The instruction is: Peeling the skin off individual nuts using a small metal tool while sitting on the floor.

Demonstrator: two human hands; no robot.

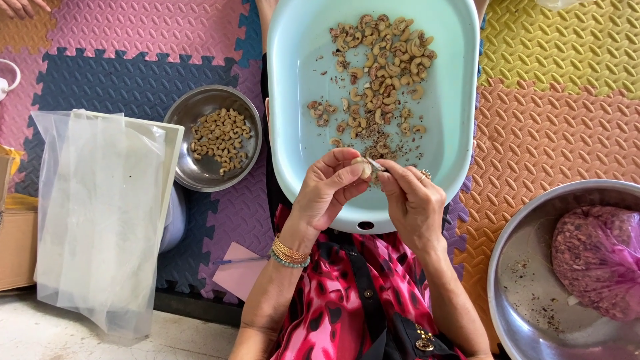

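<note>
Knobbly foam mats (547, 120) underlie a smooth tray (300, 80); both hands (370, 190) pinch one curved cashew (363, 167).

A clear plastic bag (100, 213) hangs over a pale rectangular container (172, 143) at the left, limp, translucent white and creased. A brown cardboard box (17, 247) stands at the far left edge, partly cut off. At the lower right, 1 tied pink-tinted plastic bag (597, 260), filled with reddish-brown flakes, lies inside a steel bowl (517, 293). No labels, signs or screens appear.
</note>
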